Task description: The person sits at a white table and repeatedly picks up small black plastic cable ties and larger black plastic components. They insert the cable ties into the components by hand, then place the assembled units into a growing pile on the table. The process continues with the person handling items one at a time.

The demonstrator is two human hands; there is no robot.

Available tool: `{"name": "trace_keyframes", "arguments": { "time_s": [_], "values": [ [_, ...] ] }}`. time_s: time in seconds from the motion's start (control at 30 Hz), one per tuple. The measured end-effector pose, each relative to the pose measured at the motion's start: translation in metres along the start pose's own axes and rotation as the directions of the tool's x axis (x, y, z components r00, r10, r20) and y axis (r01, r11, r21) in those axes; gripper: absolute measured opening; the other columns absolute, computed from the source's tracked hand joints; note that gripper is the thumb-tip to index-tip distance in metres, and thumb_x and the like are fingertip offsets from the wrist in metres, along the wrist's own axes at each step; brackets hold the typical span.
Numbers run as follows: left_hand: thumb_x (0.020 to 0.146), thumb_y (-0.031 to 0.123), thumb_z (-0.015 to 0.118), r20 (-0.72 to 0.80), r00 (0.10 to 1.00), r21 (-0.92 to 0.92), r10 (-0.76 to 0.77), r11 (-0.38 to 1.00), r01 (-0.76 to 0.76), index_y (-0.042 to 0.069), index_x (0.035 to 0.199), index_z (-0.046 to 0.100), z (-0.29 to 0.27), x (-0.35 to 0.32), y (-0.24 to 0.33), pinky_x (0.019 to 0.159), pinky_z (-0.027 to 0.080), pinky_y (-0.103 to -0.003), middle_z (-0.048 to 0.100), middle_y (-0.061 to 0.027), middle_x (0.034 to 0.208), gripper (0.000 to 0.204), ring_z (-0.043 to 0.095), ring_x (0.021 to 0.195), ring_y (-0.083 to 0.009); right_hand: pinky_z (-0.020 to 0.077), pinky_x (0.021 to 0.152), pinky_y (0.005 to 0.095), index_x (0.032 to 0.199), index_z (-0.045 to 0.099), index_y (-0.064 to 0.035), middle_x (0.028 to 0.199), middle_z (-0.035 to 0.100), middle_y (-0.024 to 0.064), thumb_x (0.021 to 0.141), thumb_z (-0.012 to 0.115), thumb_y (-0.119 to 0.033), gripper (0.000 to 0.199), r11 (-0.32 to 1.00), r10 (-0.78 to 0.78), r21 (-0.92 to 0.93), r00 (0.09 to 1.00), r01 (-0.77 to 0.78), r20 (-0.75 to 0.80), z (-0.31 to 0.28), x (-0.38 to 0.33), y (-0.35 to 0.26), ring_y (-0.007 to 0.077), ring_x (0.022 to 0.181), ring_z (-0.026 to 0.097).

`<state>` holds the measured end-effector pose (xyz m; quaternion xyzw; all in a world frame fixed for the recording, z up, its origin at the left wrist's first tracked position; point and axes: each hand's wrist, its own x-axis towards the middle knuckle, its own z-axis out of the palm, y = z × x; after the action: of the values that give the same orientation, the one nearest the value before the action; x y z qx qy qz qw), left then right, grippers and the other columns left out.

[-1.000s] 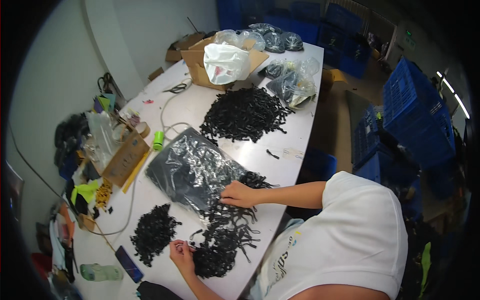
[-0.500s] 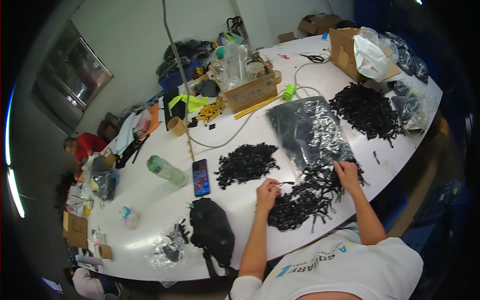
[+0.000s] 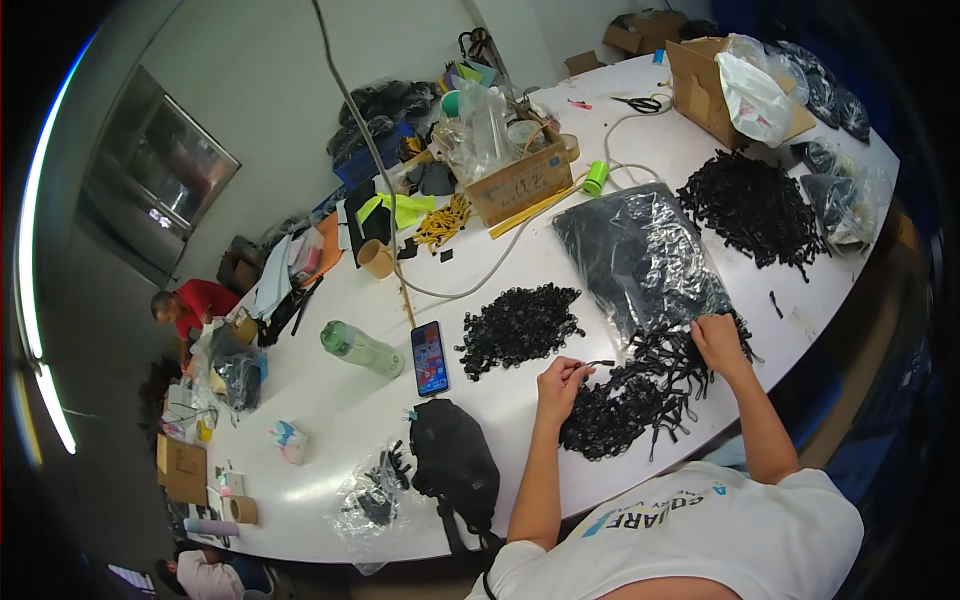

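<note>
My left hand [image 3: 562, 390] is closed in a pinch on a small black cord pull [image 3: 602, 363], whose end sticks out to the right of the fingertips. Below it lies a pile of black rings and loops [image 3: 605, 420]. My right hand [image 3: 718, 343] has its fingers curled down at the far right of a heap of black cord pulls [image 3: 672, 365]; what is between those fingers is hidden. Just beyond the hands, a clear plastic bag of dark material [image 3: 640, 255] lies flat on the table. A second pile of small black pieces [image 3: 520, 325] sits to the left.
A large black pile [image 3: 750, 210] lies far right. To the left are a phone [image 3: 430, 358], a green bottle [image 3: 362, 348] and a black bag [image 3: 453, 460]. A cardboard box [image 3: 520, 185] stands behind, near a loose cable [image 3: 480, 290]. Another person in red [image 3: 205, 303] is at the far left.
The whole scene has shifted right in the picture as the head view turned. Both hands stay near the same piles, and the left still pinches a cord pull.
</note>
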<state>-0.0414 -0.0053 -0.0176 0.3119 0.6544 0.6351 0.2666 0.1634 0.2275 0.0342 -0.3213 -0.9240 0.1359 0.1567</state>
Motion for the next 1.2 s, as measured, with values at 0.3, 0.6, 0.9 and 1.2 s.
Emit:
{"name": "trace_keyframes", "arguments": {
  "time_s": [0.3, 0.6, 0.9, 1.2],
  "values": [
    [0.079, 0.006, 0.070, -0.186, 0.972, 0.195, 0.142, 0.975, -0.105, -0.001, 0.083, 0.071, -0.005, -0.003, 0.026, 0.052, 0.040, -0.018, 0.063, -0.0014, 0.067, 0.008, 0.053, 0.058, -0.0045, 0.0444, 0.062, 0.0293, 0.056, 0.035, -0.0017, 0.075, 0.062, 0.0101, 0.071, 0.054, 0.006, 0.025, 0.690, -0.158, 0.678, 0.967, 0.252, -0.198, 0.004, 0.012, 0.000, 0.0200, 0.077, 0.060],
    [0.076, 0.000, 0.068, -0.177, 0.956, 0.169, 0.234, 0.964, -0.204, 0.002, 0.087, 0.071, -0.015, 0.052, 0.094, 0.051, 0.036, -0.018, 0.061, -0.0003, 0.069, 0.012, 0.049, 0.059, -0.0034, 0.0296, 0.045, 0.0219, 0.068, 0.040, -0.0086, 0.061, 0.038, -0.0042, 0.087, 0.062, -0.012, 0.029, 0.360, 0.071, 0.911, 0.980, -0.199, 0.186, 0.004, 0.014, -0.016, 0.0036, 0.052, 0.036],
    [0.085, 0.002, 0.061, 0.039, 0.999, 0.041, 0.038, 0.998, -0.040, -0.003, 0.094, 0.065, 0.021, 0.048, 0.093, 0.057, 0.040, -0.016, 0.066, -0.0068, 0.077, 0.011, 0.056, 0.065, -0.0053, 0.0372, 0.048, 0.0227, 0.089, 0.062, 0.0009, 0.057, 0.055, 0.0016, 0.090, 0.054, -0.012, 0.015, 0.546, 0.065, 0.812, 0.977, -0.206, 0.204, 0.001, 0.000, -0.023, 0.0054, 0.051, 0.050],
    [0.086, 0.001, 0.059, 0.228, 0.972, -0.091, -0.061, 0.992, 0.083, -0.001, 0.089, 0.052, 0.040, 0.049, 0.082, 0.054, 0.031, -0.014, 0.066, -0.0076, 0.076, 0.008, 0.047, 0.058, -0.0008, 0.0401, 0.052, 0.0271, 0.083, 0.063, -0.0006, 0.064, 0.059, 0.0039, 0.090, 0.053, -0.019, 0.022, 0.600, -0.051, 0.785, 0.971, -0.157, 0.233, 0.000, 0.005, -0.041, 0.0096, 0.055, 0.052]
  ]
}}
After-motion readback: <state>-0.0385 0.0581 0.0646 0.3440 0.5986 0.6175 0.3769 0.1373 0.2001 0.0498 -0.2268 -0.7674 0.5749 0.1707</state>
